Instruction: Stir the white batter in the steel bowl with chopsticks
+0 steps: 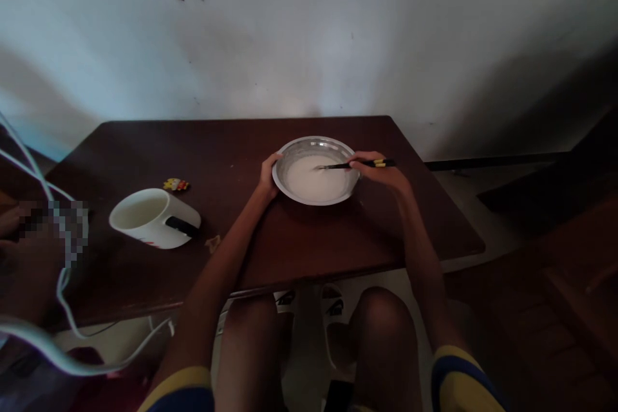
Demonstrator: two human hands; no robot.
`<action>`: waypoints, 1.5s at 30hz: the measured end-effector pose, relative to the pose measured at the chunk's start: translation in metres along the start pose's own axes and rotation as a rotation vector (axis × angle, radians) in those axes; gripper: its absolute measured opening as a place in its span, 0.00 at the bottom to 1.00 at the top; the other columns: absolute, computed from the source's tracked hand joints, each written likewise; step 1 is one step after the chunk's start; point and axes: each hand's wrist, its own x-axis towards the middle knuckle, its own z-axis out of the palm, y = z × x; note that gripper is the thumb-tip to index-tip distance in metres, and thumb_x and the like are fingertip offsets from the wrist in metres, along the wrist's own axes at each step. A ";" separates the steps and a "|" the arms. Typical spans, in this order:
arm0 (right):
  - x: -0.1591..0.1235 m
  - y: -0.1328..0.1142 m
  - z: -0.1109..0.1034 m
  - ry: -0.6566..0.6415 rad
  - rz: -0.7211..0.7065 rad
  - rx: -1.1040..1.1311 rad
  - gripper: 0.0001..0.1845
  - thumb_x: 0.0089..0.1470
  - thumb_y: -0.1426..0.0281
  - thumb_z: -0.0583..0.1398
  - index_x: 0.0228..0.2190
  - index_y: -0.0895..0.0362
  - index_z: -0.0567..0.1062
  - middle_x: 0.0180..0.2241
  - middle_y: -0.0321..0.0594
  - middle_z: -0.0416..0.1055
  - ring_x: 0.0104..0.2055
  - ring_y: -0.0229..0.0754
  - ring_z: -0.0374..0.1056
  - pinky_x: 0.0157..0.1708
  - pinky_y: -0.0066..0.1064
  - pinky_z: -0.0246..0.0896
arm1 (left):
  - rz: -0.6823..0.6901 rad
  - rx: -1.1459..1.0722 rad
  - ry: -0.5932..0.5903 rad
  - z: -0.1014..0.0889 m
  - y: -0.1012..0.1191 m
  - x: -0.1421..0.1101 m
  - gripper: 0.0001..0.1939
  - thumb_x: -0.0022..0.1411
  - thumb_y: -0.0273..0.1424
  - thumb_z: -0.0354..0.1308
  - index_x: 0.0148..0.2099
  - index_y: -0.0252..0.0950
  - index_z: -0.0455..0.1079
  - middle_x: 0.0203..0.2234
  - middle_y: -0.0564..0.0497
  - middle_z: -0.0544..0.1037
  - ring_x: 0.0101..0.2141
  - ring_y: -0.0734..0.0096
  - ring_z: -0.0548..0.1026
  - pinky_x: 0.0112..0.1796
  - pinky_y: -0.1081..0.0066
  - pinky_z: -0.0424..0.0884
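A round metal bowl stands on the dark wooden table, with a smooth whitish liquid or batter inside. My left hand grips the bowl's left rim, thumb near the top edge. Over the right rim, my right hand is closed around a slim black utensil with yellow bands. Its pale tip dips into the whitish mixture near the middle. Whether the utensil is one piece or a pair of chopsticks I cannot tell.
A white mug-shaped container with a black handle is on the table at left. Behind it lies a small yellow-and-red figure; a brownish scrap is nearby. White cables hang at far left. A wall borders the table's back.
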 end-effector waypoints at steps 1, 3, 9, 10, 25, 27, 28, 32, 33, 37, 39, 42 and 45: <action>-0.001 0.002 -0.005 0.016 0.012 0.011 0.13 0.59 0.61 0.63 0.32 0.53 0.85 0.35 0.41 0.84 0.44 0.50 0.78 0.48 0.40 0.71 | 0.001 0.002 -0.007 0.000 0.000 0.000 0.12 0.49 0.40 0.69 0.32 0.39 0.75 0.25 0.48 0.82 0.40 0.45 0.85 0.39 0.60 0.81; -0.004 0.002 -0.009 -0.044 0.006 0.062 0.15 0.59 0.57 0.64 0.30 0.53 0.84 0.33 0.42 0.84 0.45 0.51 0.78 0.51 0.41 0.71 | 0.000 0.002 -0.019 -0.001 -0.001 0.000 0.13 0.50 0.41 0.69 0.33 0.38 0.76 0.26 0.47 0.83 0.40 0.45 0.85 0.40 0.59 0.81; 0.003 -0.005 0.012 -0.092 -0.037 0.093 0.14 0.60 0.57 0.64 0.35 0.51 0.86 0.38 0.41 0.85 0.46 0.50 0.78 0.50 0.40 0.71 | -0.020 -0.008 -0.017 0.002 0.003 -0.004 0.12 0.48 0.39 0.68 0.34 0.38 0.78 0.28 0.45 0.84 0.43 0.42 0.85 0.42 0.56 0.82; 0.004 -0.003 0.012 -0.038 -0.015 0.080 0.14 0.60 0.58 0.63 0.34 0.52 0.86 0.37 0.41 0.85 0.44 0.49 0.78 0.48 0.40 0.71 | -0.021 -0.012 -0.012 0.003 0.003 -0.004 0.12 0.48 0.38 0.68 0.34 0.38 0.78 0.29 0.45 0.85 0.44 0.41 0.85 0.42 0.56 0.82; 0.001 0.005 -0.002 -0.001 0.024 0.148 0.11 0.58 0.62 0.65 0.29 0.53 0.86 0.36 0.42 0.85 0.47 0.52 0.80 0.53 0.43 0.73 | -0.019 -0.007 0.028 0.007 0.006 -0.008 0.10 0.47 0.38 0.67 0.30 0.38 0.75 0.26 0.46 0.82 0.45 0.41 0.84 0.44 0.56 0.81; 0.000 0.001 0.001 -0.104 0.015 0.177 0.12 0.58 0.59 0.66 0.32 0.52 0.87 0.37 0.43 0.86 0.49 0.52 0.80 0.56 0.43 0.72 | -0.023 -0.014 0.031 0.007 0.005 -0.007 0.11 0.48 0.38 0.68 0.31 0.38 0.74 0.26 0.45 0.82 0.45 0.41 0.84 0.44 0.56 0.81; 0.000 -0.001 0.005 -0.138 0.000 0.175 0.12 0.58 0.58 0.67 0.34 0.51 0.88 0.39 0.42 0.86 0.51 0.52 0.80 0.56 0.43 0.72 | -0.024 -0.018 0.029 0.007 0.005 -0.007 0.11 0.48 0.39 0.69 0.31 0.38 0.74 0.26 0.46 0.82 0.45 0.41 0.84 0.43 0.56 0.81; 0.004 -0.001 0.012 -0.008 -0.022 0.077 0.13 0.60 0.60 0.63 0.33 0.52 0.86 0.39 0.41 0.86 0.47 0.50 0.79 0.51 0.40 0.72 | -0.017 -0.026 -0.006 0.005 0.004 -0.005 0.13 0.48 0.40 0.69 0.33 0.38 0.76 0.27 0.46 0.84 0.42 0.42 0.85 0.41 0.57 0.81; 0.004 0.002 0.008 0.036 -0.009 0.056 0.13 0.60 0.61 0.63 0.31 0.52 0.86 0.36 0.40 0.85 0.44 0.49 0.79 0.48 0.40 0.72 | -0.016 -0.030 -0.017 0.004 0.003 -0.005 0.13 0.47 0.40 0.69 0.34 0.38 0.77 0.28 0.46 0.84 0.41 0.42 0.85 0.40 0.57 0.81; 0.000 0.003 -0.006 -0.050 -0.003 0.078 0.15 0.60 0.59 0.63 0.29 0.53 0.85 0.33 0.41 0.84 0.42 0.49 0.78 0.47 0.40 0.71 | -0.023 -0.037 -0.036 0.004 0.002 -0.003 0.14 0.45 0.40 0.70 0.33 0.38 0.77 0.27 0.45 0.84 0.42 0.40 0.85 0.40 0.55 0.82; 0.000 -0.002 0.000 -0.164 -0.036 0.100 0.16 0.61 0.55 0.63 0.33 0.53 0.86 0.36 0.41 0.85 0.45 0.49 0.78 0.49 0.39 0.71 | -0.016 -0.027 -0.024 0.004 0.002 -0.003 0.14 0.44 0.41 0.69 0.32 0.39 0.76 0.27 0.45 0.84 0.43 0.38 0.85 0.41 0.54 0.82; 0.003 -0.007 0.012 -0.122 -0.060 0.070 0.16 0.62 0.56 0.63 0.37 0.52 0.86 0.41 0.41 0.85 0.47 0.49 0.78 0.50 0.38 0.71 | 0.001 -0.011 -0.006 0.005 0.002 -0.004 0.15 0.43 0.40 0.68 0.33 0.39 0.75 0.29 0.44 0.84 0.46 0.37 0.84 0.43 0.53 0.83; 0.002 -0.003 0.004 0.036 -0.008 0.046 0.15 0.62 0.59 0.61 0.30 0.52 0.83 0.34 0.40 0.83 0.43 0.48 0.77 0.48 0.38 0.70 | 0.005 -0.001 -0.005 0.005 0.003 -0.005 0.15 0.43 0.40 0.68 0.33 0.39 0.75 0.29 0.44 0.85 0.47 0.36 0.84 0.43 0.53 0.83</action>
